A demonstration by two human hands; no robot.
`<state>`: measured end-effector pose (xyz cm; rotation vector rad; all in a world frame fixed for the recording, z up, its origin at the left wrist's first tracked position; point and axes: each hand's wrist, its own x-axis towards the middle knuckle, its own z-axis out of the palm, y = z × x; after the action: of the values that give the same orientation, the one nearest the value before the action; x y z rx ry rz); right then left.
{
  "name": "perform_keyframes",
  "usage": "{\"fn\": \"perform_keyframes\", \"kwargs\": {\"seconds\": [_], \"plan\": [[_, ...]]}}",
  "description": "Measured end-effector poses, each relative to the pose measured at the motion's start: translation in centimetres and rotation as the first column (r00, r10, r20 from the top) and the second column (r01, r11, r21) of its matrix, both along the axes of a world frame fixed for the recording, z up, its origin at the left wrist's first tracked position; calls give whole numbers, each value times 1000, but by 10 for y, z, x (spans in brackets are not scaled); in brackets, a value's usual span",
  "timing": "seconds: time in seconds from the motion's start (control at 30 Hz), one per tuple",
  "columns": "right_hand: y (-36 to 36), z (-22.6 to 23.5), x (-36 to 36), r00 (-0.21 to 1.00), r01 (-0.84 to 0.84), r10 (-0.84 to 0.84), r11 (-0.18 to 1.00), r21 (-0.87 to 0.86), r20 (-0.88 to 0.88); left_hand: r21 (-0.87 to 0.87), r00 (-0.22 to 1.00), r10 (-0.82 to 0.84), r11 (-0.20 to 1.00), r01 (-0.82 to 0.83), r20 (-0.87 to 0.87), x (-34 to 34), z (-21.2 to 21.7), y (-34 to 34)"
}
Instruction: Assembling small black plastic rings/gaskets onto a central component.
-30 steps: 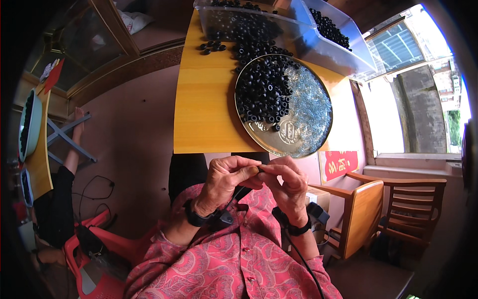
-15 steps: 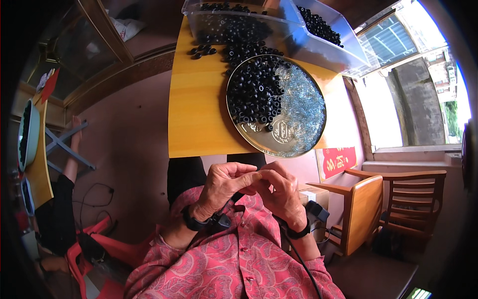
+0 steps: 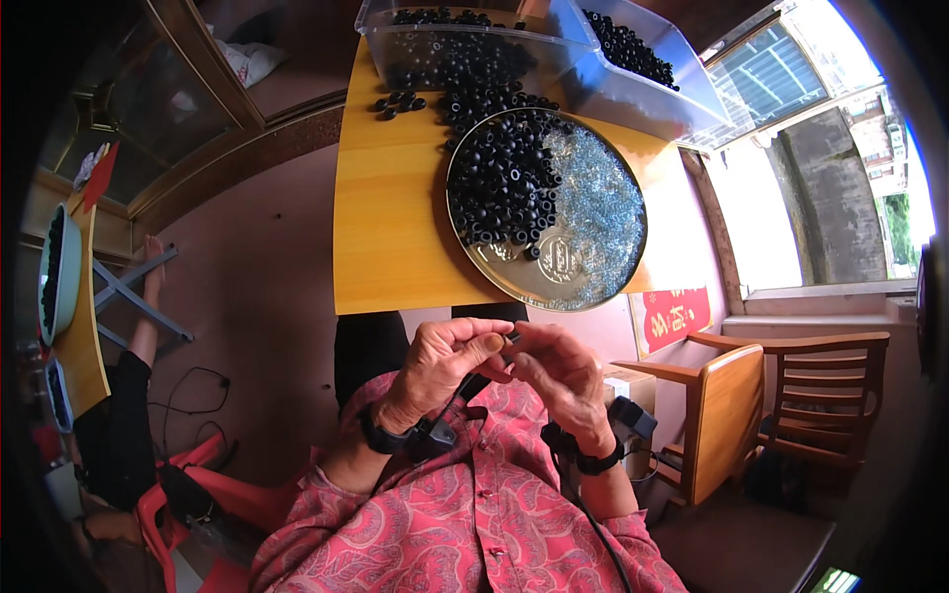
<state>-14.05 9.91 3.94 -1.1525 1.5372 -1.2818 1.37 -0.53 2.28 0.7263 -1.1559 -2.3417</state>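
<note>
My left hand (image 3: 442,364) is closed in a pinch, with a small black bead (image 3: 512,337) at its thumb and fingertip. Facing it, my right hand (image 3: 561,378) has its fingers bent together beside the bead; anything in them is too small to make out. Both hands are in front of my body, just short of the near table edge. Beyond them a round metal tray (image 3: 514,274) lies on the yellow table (image 3: 388,222). Black beads (image 3: 502,188) cover its left part, tiny clear bluish beads (image 3: 599,203) its right.
Behind the tray stand a clear plastic box (image 3: 474,38) and a second clear bin (image 3: 652,97), both holding black beads. Loose black beads (image 3: 400,103) lie on the table. A wooden chair (image 3: 727,425) is at right, a red plastic chair (image 3: 148,509) at left near another person's leg (image 3: 144,336).
My fingertips have parted slightly, so the black bead now shows between them. My right hand has turned and shifted a little to the right.
</note>
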Motion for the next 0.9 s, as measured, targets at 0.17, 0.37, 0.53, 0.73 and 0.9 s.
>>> {"fn": "perform_keyframes", "kwargs": {"seconds": [0.17, 0.37, 0.53, 0.73, 0.9], "plan": [[0, 1, 6, 946, 159, -182, 982, 104, 270, 101, 995, 21, 995, -11, -95, 3, -1, -3], [-12, -1, 22, 938, 137, -156, 987, 84, 310, 156, 979, 88, 986, -60, -183, 1, -7, 2], [-25, -3, 30, 963, -31, -22, 981, 190, 270, 179, 954, 108, 982, -59, -280, -1, -4, 8], [-30, 17, 39, 977, -5, -20, 993, 116, 211, 279, 911, 165, 959, -57, -379, 4, -4, 6], [-13, 6, 44, 934, 132, -106, 990, -55, 342, 307, 916, 162, 951, -45, -366, 7, 1, 1]]}}
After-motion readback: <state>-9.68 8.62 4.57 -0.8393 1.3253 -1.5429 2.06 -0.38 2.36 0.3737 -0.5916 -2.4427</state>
